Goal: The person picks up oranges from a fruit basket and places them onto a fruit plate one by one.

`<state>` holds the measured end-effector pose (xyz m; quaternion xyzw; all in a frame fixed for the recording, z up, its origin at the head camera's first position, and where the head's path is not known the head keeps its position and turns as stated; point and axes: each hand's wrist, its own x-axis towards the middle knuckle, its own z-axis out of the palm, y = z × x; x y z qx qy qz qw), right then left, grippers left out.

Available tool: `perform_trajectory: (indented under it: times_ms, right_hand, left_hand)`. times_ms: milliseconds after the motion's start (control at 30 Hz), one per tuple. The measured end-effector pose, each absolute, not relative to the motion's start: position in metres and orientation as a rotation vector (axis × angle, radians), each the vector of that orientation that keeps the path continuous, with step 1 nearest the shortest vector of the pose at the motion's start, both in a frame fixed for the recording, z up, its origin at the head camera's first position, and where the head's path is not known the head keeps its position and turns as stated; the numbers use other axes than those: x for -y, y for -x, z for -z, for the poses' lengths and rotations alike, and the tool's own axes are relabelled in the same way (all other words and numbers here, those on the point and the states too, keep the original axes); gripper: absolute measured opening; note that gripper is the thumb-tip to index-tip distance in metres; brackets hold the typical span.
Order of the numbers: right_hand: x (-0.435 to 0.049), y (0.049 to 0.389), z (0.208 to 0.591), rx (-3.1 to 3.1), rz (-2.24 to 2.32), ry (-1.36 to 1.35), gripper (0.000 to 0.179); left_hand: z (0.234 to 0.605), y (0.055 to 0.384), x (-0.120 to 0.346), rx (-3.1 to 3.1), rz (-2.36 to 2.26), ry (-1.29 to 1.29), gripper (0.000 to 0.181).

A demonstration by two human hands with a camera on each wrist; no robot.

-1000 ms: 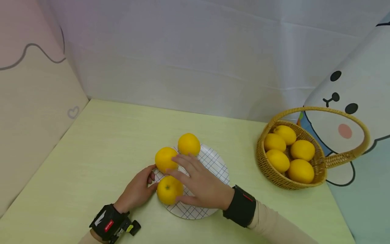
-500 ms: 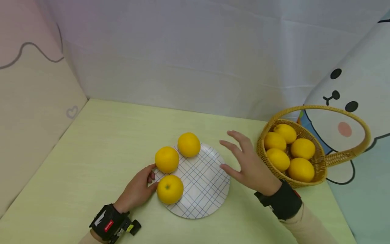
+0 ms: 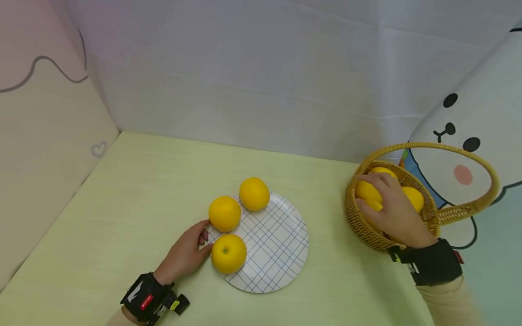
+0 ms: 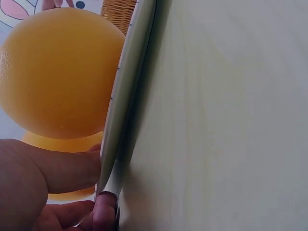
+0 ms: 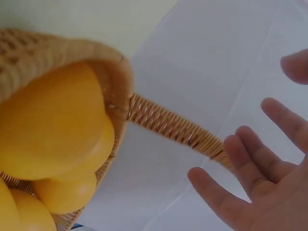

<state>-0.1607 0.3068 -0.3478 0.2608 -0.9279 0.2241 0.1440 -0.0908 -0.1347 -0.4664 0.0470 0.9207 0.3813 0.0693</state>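
Observation:
In the head view my left hand (image 3: pixel 184 253) holds the near left rim of a white plate (image 3: pixel 277 244) with blue grid lines. The left wrist view shows the thumb (image 4: pixel 72 171) on top and a fingertip under the plate's edge (image 4: pixel 122 91). Three oranges (image 3: pixel 224 213) sit along the plate's left and far side, two close to that hand. My right hand (image 3: pixel 395 210) is over the wicker basket (image 3: pixel 364 230), fingers spread above the lemons (image 3: pixel 368 190). In the right wrist view its fingers (image 5: pixel 248 166) are apart, with nothing between them, and a large lemon (image 5: pixel 48 125) fills the basket mouth.
The basket's tall handle (image 3: pixel 444 146) arches toward the right. A white cloth wall (image 3: pixel 244 81) closes off the back of the pale table (image 3: pixel 163 172), and a printed cartoon backdrop (image 3: pixel 489 136) stands behind the basket.
My right hand has left the oranges on the plate and moved right to over the basket, fingers spread. The left hand stays on the plate rim; the oranges have not moved.

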Motion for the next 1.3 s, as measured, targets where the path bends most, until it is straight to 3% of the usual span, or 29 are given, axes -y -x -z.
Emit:
perform_trajectory:
  times_ms: [433, 1067, 1300]
  right_hand:
    - [-0.356, 0.174, 0.353, 3.067, -0.498, -0.688, 0.048]
    - [-0.364, 0.191, 0.371, 3.298, -0.396, -0.874, 0.071]
    - [-0.358, 0.196, 0.375, 3.392, -0.372, -0.777, 0.078]
  left_hand:
    - [0.465, 0.089, 0.135, -2.774, -1.136, -0.152, 0.056]
    - [0.465, 0.091, 0.135, -2.769, -1.118, -0.138, 0.055]
    - [0.464, 0.090, 0.135, -2.766, -1.115, -0.124, 0.055]
